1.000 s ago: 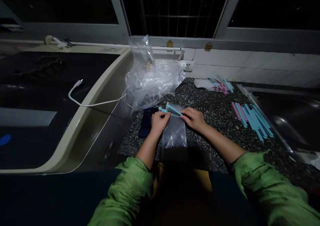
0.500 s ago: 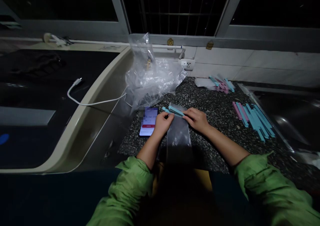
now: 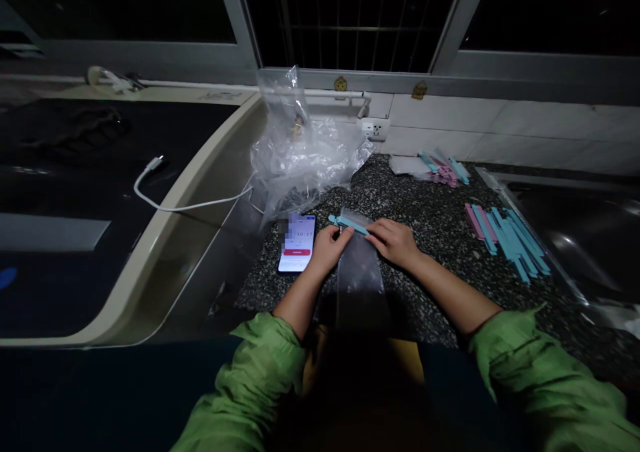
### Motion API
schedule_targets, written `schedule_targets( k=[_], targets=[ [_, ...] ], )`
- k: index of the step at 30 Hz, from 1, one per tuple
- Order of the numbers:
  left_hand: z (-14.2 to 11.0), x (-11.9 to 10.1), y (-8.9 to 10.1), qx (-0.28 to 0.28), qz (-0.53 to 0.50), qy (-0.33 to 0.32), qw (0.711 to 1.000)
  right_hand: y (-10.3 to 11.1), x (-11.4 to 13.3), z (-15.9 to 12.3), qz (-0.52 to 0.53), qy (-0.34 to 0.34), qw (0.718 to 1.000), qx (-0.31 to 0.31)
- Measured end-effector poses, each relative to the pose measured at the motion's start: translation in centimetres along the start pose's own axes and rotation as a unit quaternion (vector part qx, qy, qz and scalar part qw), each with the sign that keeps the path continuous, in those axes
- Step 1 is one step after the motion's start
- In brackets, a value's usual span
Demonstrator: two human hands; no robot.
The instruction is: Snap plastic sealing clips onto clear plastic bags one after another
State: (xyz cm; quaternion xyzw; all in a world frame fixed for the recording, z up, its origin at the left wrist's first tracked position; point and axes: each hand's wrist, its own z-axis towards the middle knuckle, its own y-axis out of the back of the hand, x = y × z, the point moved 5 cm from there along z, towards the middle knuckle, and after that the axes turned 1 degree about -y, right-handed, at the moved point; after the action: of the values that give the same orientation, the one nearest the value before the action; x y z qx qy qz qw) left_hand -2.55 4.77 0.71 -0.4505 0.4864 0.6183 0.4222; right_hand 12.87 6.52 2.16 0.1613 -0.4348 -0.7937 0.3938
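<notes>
A light-blue bag sealing clip (image 3: 355, 225) lies slantwise across the upper part of a clear plastic bag (image 3: 361, 275). My left hand (image 3: 331, 244) is closed on the clip's left part, thumb on top of the strip. At the clip's right end my right hand (image 3: 395, 241) pinches it together with the bag's edge. The bag hangs down toward me over the counter's front, its lower end lost in shadow. Just left of my left hand lies a phone (image 3: 298, 245) with a lit timer screen.
Several blue sealing clips (image 3: 517, 242) and a few pink ones (image 3: 477, 222) lie on the speckled counter (image 3: 415, 192) at right. Behind are more clips (image 3: 443, 172) in plastic. Crumpled clear plastic (image 3: 310, 159) stands beside the washing machine (image 3: 240, 132); a sink (image 3: 590, 225) borders the right.
The clip's two strips, spread apart before, now lie together over the bag. My left hand has shifted slightly right along the clip. The right hand has barely moved.
</notes>
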Motion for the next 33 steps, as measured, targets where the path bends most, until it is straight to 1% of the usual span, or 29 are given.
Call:
schedule_targets(
  k=[6,13,18,20,22,24,25,26,27,28,29,31,32,33],
  targets=[
    [-0.1,0.0,0.1,-0.009,0.001,0.033,0.999,0.0,0.3,-0.2,-0.027,0.003,1.0,0.014],
    [0.0,0.3,0.2,-0.02,0.012,0.035,0.999,0.0,0.6,-0.2,-0.044,0.012,0.999,0.022],
    [0.1,0.5,0.0,-0.012,0.004,0.034,0.999,0.3,1.0,-0.4,-0.051,0.023,0.998,0.016],
    [0.1,0.4,-0.1,-0.007,-0.002,0.031,0.999,0.5,1.0,-0.4,-0.038,0.021,0.999,0.019],
    [0.0,0.3,-0.2,0.002,-0.013,0.032,0.999,0.9,0.8,-0.3,-0.002,0.005,1.0,0.007],
    [-0.1,0.3,-0.5,0.029,-0.03,0.037,0.998,1.5,0.1,-0.2,0.056,-0.036,0.997,-0.027],
    [-0.3,0.3,-0.7,0.048,-0.039,0.04,0.997,1.7,-0.5,-0.2,0.095,-0.069,0.992,-0.043],
    [-0.4,0.3,-0.9,0.068,-0.047,0.043,0.996,1.8,-1.1,-0.2,0.142,-0.108,0.983,-0.05],
    [-0.5,0.2,-1.1,0.089,-0.056,0.043,0.994,1.7,-1.8,-0.2,0.196,-0.146,0.969,-0.04],
    [-0.6,0.1,-1.3,0.109,-0.065,0.04,0.991,1.4,-2.3,-0.3,0.255,-0.183,0.949,-0.01],
    [-0.7,0.0,-1.5,0.124,-0.073,0.036,0.989,0.9,-2.7,-0.4,0.314,-0.214,0.924,0.035],
    [-0.8,-0.2,-1.7,0.147,-0.087,0.027,0.985,-0.2,-2.8,-0.9,0.413,-0.263,0.861,0.138],
    [-0.9,-0.3,-1.8,0.156,-0.093,0.023,0.983,-0.6,-2.8,-1.1,0.447,-0.284,0.83,0.178],
    [-0.9,-0.3,-1.8,0.163,-0.097,0.021,0.982,-0.8,-2.7,-1.4,0.471,-0.305,0.803,0.202]
  ],
)
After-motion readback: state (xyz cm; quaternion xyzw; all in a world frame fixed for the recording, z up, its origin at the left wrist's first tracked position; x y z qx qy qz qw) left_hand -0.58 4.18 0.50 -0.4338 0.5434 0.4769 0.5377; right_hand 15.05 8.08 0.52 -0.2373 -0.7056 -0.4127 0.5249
